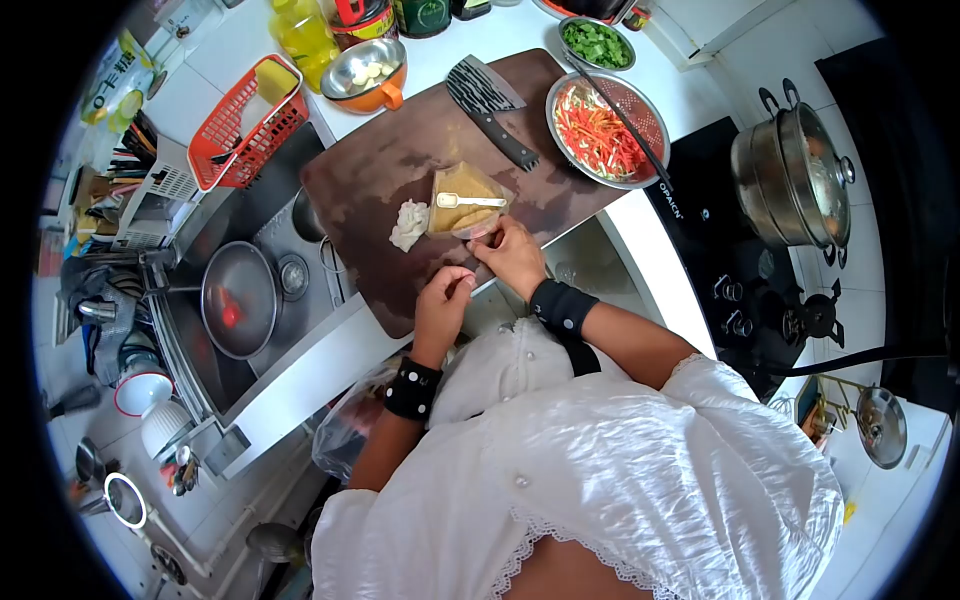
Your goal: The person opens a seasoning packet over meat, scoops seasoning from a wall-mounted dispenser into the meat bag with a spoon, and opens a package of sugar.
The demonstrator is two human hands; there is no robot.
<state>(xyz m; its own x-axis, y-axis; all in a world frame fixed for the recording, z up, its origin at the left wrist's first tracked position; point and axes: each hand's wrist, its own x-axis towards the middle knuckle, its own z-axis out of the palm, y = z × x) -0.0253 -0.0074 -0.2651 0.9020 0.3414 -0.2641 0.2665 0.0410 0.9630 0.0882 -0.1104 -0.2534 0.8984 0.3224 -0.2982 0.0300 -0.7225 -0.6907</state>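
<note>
A clear plastic packet or box (445, 217) of light brown powder lies on the dark brown cutting board (370, 170), with a small white spoon (472, 201) across it. My right hand (515, 262) is at its near corner, thumb and fingertips pinched together. What they grip is too small to tell. Just nearer to me, my left hand (440, 312) is closed in a pinch at the board's front edge; any thing in it is hidden. A crumpled white piece (408, 225), perhaps tissue or plastic, sits left of the packet. Behind lies a cleaver (492, 125).
A colander (640, 105) of shredded red and pale vegetables, with chopsticks across it, stands at the board's right corner. Beyond are bowls of chopped greens (597, 45) and peeled garlic (370, 72). The sink (265, 375) holds a pan (240, 290). On the right, a steamer pot (775, 180) occupies the stove.
</note>
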